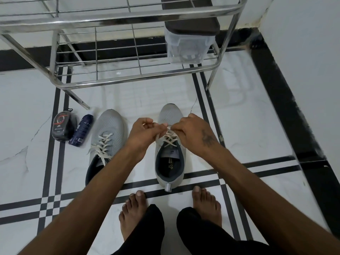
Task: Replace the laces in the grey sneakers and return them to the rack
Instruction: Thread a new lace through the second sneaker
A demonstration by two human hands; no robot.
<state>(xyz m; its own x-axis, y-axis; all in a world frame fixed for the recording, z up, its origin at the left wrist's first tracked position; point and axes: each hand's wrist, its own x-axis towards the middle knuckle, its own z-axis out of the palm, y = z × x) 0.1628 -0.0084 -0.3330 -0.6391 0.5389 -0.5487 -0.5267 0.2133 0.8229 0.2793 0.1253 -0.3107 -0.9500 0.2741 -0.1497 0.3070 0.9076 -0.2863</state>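
Both hands are down at the right sneaker (170, 144), which sits on the tiled floor (257, 126) just ahead of the person's bare feet, heel toward them and toe pointing away at the rack (128, 78). The left hand (142, 134) and the right hand (193, 133) are close together over the forward end of the lacing, each with fingers curled in a pinch on the pale lace (170, 138) near the lowest eyelets by the toe. The two hands nearly meet above the shoe's midline, one on each side of it.

The shoe's long axis runs straight away from the person, so the lace rows cross it left to right, and each hand works its own side (neither is plainly nearer than the other). The crossings behind the hands, toward the tongue, look threaded; whether the lace is being drawn out or pulled snug I cannot tell.

The left sneaker (105, 142) lies just beside, parallel, also toe toward the rack, its lace crossed and loose at the collar. A dark spray can (81, 129) and a black pouch (62, 126) lie further left. The rack's lower shelf stands just beyond both toes, so returning the pair means a short push or lift forward.
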